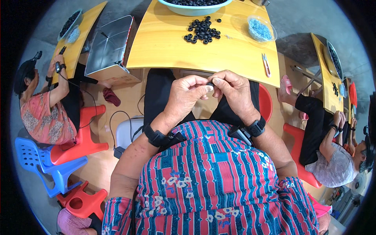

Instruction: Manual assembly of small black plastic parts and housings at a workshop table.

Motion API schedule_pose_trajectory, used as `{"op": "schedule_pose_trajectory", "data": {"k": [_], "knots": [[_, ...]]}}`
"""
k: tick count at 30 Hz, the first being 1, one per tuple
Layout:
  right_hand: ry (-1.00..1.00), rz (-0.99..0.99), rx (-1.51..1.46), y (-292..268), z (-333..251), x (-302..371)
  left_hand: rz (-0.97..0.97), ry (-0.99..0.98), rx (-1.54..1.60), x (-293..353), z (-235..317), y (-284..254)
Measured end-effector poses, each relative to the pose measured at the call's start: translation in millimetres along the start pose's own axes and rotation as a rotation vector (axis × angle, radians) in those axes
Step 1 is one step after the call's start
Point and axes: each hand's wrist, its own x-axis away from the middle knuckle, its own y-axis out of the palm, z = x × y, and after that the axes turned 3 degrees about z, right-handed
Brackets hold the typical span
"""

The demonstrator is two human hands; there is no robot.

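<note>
At the centre of the frame the left hand [187, 96] and the right hand [231, 92] meet just below the near edge of the yellow desk [164, 51], both with fingers curled in and thumbs pressed forward, pinching between them a small black ring [211, 84] of which only a sliver shows. Whether anything else is held with it cannot be told, as the fingers cover it. Further up, on the desk, lies a loose pile of black rings [202, 33], with a pale green bowl [184, 8] of more dark pieces at the top edge, a clear dish of blue bits [260, 29] in the upper right, and small red-handled snips [266, 64] near the right edge. To do this well, it seems wise to keep the ring steady with the fingertips of one hand while the other works on it, holding both hands close over the lap so a dropped piece is easy to find. Other people sit at desks at the left and right edges.
</note>
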Motion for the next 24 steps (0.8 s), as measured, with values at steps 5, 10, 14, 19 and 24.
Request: {"op": "schedule_pose_trajectory", "data": {"k": [5, 10, 14, 19, 24], "knots": [[-0.122, 0.002, 0.145, -1.1, 2.2, 1.3, -0.046, -0.146, 0.186, 2.2, 2.6, -0.4], [-0.255, -0.025, 0.341, -0.7, -1.0, 1.3, -0.063, -0.244, 0.187, 1.2, -1.9, -7.1], [-0.273, 0.009, 0.372, 2.2, 0.5, 3.6, -0.066, -0.177, 0.11, 2.9, 1.1, -5.7], [-0.044, -0.01, 0.005, 0.0, 5.0, 3.9, -0.042, -0.053, -0.01, 3.6, 1.9, -5.0], [0.134, -0.079, -0.272, -7.9, 14.4, -2.9, -0.037, 0.031, -0.068, 4.7, 5.8, -3.9]]}}
